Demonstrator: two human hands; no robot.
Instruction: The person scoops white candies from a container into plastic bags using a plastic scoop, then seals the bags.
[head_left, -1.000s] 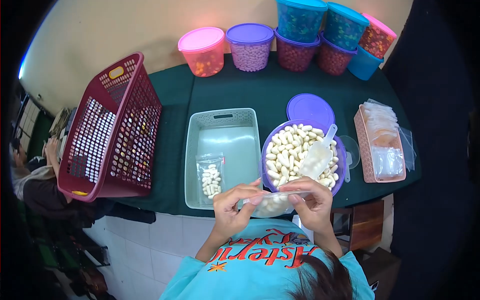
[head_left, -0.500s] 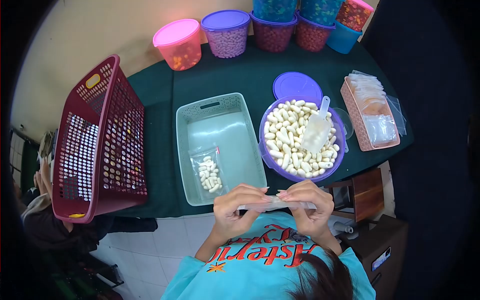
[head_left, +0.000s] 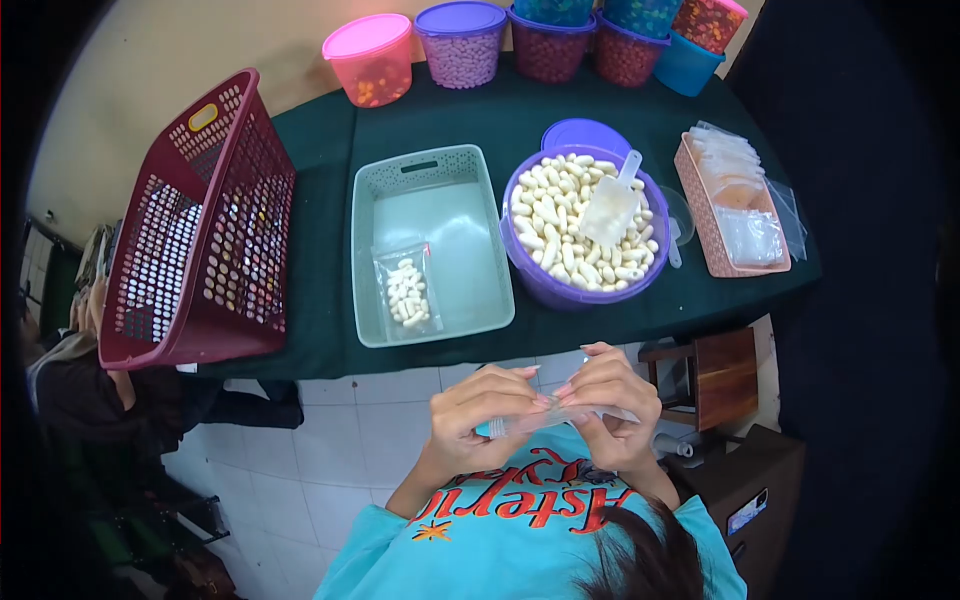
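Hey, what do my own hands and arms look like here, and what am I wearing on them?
Your left hand and right hand are ungloved, with no ring or watch visible. Both forearms are bare below the plain turquoise fabric sleeves of your shirt, whose body carries red lettering.

The left hand (head_left: 478,418) and right hand (head_left: 612,408) have come closer together along the plastic bag (head_left: 522,424). They no longer overlap the purple tub (head_left: 545,284) in view, and floor (head_left: 400,405) now shows between them and the desk (head_left: 455,118).
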